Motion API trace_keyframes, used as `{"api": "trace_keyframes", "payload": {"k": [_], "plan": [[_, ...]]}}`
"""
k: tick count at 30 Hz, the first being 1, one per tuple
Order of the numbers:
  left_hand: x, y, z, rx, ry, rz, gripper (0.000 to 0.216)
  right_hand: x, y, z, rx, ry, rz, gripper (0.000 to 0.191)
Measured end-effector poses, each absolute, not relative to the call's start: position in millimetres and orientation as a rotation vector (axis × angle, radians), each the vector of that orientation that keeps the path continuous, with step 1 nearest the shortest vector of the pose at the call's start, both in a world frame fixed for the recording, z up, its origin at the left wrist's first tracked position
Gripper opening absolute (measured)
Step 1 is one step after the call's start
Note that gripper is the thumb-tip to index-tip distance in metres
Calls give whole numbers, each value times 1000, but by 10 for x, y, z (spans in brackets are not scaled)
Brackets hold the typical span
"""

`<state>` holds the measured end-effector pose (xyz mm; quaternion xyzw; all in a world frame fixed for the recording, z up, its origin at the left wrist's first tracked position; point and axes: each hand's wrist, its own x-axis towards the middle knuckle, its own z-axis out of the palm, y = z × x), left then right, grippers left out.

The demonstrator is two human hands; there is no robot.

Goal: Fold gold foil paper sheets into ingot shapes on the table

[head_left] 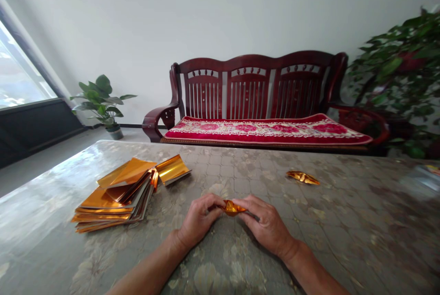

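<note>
A small folded piece of gold foil paper (231,207) is pinched between both hands just above the table. My left hand (199,220) grips its left end with curled fingers. My right hand (268,225) holds its right end, fingers closed around it. A stack of gold foil sheets (115,198) lies to the left of my left hand, with one curled sheet (172,169) at its far edge. A finished folded gold piece (302,177) rests on the table beyond my right hand.
The table (343,221) has a glossy floral cover. Behind it stands a dark red wooden bench (257,88) with a red cushion. A potted plant (103,102) sits on the floor at left, a leafy plant (402,75) at right.
</note>
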<state>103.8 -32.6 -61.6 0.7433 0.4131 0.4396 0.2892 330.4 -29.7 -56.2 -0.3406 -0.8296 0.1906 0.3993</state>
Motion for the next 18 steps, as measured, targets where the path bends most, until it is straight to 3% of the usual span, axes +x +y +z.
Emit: {"api": "trace_keyframes", "payload": {"k": [11, 18], "plan": [[1028, -283, -671, 1782, 1278, 1129, 13, 3306, -296, -616, -1097, -1993, 628, 58], [1052, -257, -707, 1536, 1113, 1094, 19, 3309, -275, -591, -1081, -1961, 713, 41]]}}
